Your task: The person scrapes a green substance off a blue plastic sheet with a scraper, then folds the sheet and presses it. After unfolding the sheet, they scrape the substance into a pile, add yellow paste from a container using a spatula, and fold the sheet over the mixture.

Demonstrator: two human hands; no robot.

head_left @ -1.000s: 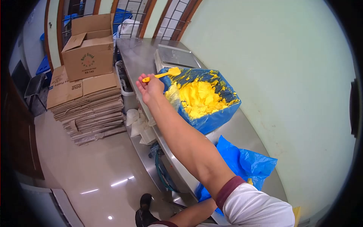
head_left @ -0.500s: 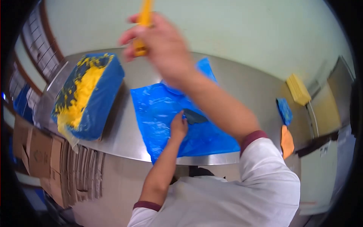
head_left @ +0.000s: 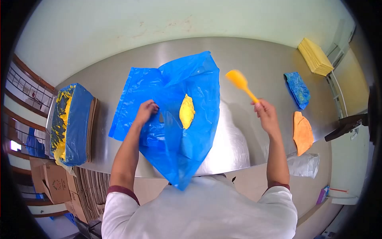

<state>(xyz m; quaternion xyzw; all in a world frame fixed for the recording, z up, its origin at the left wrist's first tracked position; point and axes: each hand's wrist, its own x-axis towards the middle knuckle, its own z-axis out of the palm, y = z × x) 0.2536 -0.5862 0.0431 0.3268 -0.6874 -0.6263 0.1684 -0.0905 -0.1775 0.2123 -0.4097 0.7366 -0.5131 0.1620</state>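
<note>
A large blue plastic bag (head_left: 139, 87) lies spread and creased on the steel table. My left hand (head_left: 146, 111) is closed with bent fingers on the bag's folded edge, left of its middle. On the bag's right part rests a soft yellow lump (head_left: 187, 111), smooth and elongated. My right hand (head_left: 266, 113), out to the right over the table, grips the handle of a yellow-orange spatula (head_left: 238, 79). Its blade points up and left, apart from the bag.
At the far left stands a box lined with blue plastic (head_left: 79, 127), smeared inside with yellow paste. Flattened cardboard (head_left: 89, 187) is stacked below. To the right lie a blue patterned cloth (head_left: 297, 89), an orange cloth (head_left: 303, 133) and a yellow stack (head_left: 315, 56) by the wall.
My right hand has swung from high over the table down to the right with the spatula. The blue bag's near-right part has been folded or lifted; the yellow lump now shows on it.
</note>
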